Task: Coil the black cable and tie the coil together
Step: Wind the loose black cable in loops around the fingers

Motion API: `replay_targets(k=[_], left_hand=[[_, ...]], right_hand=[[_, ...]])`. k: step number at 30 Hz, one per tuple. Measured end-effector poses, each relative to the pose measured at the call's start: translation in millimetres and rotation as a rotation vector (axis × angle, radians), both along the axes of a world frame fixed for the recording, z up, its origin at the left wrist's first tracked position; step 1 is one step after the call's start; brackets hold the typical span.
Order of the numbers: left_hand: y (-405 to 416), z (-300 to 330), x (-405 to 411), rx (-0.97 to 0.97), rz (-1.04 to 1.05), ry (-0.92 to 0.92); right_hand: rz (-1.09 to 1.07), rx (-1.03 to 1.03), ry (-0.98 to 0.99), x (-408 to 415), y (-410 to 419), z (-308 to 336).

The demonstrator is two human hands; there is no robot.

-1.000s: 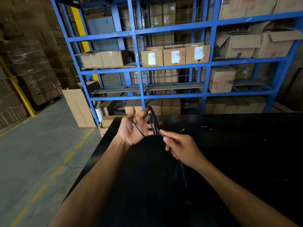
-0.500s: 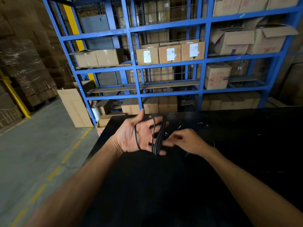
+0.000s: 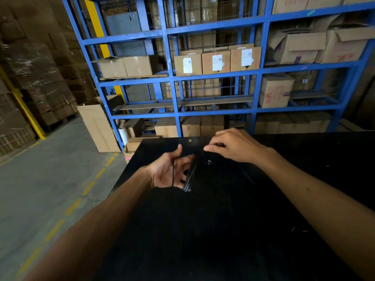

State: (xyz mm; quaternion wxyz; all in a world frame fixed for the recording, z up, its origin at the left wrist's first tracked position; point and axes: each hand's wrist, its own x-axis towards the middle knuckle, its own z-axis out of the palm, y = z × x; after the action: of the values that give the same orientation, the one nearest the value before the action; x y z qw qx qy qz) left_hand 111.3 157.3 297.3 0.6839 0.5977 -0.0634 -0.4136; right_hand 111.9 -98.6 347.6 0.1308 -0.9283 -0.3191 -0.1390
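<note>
The black cable [image 3: 189, 175] is wound in several loops around my left hand [image 3: 168, 171], running across the palm and over the fingers. That hand is held palm up above the black table [image 3: 223, 230], fingers curled around the loops. My right hand [image 3: 233, 146] hovers up and to the right of it, thumb and fingers pinched on the cable's free strand, which runs from the coil toward the pinch. The strand is hard to see against the dark tabletop.
The table's far edge [image 3: 182, 138] and left edge drop to a grey concrete floor [image 3: 50, 189] with yellow dashes. Behind stands a blue shelf rack [image 3: 174, 82] full of cardboard boxes. A tall box [image 3: 97, 128] leans at its left foot.
My right hand has moved up and away from the coil, drawing the free strand toward the table's far edge. My left hand has curled its fingers and kept hold of the loops.
</note>
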Motion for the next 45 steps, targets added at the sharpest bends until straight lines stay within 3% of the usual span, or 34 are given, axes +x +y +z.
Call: replay_targets(k=[3, 6, 9, 14, 19, 22, 26, 30, 36, 39, 42, 45], left_hand=[[1, 6, 12, -0.113, 0.169, -0.061], [-1, 18, 19, -0.347, 0.291, -0.078], [-11, 29, 20, -0.548, 0.220, -0.094], [-26, 37, 16, -0.618, 0.054, -0.054], [-29, 38, 5, -0.611, -0.192, -0.019], [-29, 34, -5, -0.500, -0.323, -0.015], [-22, 22, -14, -0.340, -0.430, 0.022], [-14, 17, -14, -0.247, -0.459, 0.104], [-14, 5, -7, -0.030, -0.432, 0.090], [-10, -6, 5, 0.022, -0.239, 0.055], [-9, -11, 16, 0.049, -0.024, -0.019], [-8, -11, 25, -0.054, 0.158, -0.067]], right_hand=[[-0.004, 0.174, 0.159, -22, 12, -21], [-0.004, 0.343, 0.322, -42, 20, -51], [0.005, 0.519, 0.505, -48, 25, -80], [-0.002, 0.525, 0.684, -48, 31, -101], [-0.065, 0.570, 0.626, -26, 16, -106], [-0.119, 0.572, 0.620, -12, 7, -92], [-0.104, 0.278, 0.523, 6, -1, -59], [-0.110, -0.165, 0.150, 11, 1, -23], [-0.161, -0.405, -0.132, 21, -4, 5], [-0.228, -0.358, -0.185, 14, -1, 15], [-0.248, -0.184, -0.170, 0, 10, 8], [-0.242, 0.049, -0.050, -15, 20, -11]])
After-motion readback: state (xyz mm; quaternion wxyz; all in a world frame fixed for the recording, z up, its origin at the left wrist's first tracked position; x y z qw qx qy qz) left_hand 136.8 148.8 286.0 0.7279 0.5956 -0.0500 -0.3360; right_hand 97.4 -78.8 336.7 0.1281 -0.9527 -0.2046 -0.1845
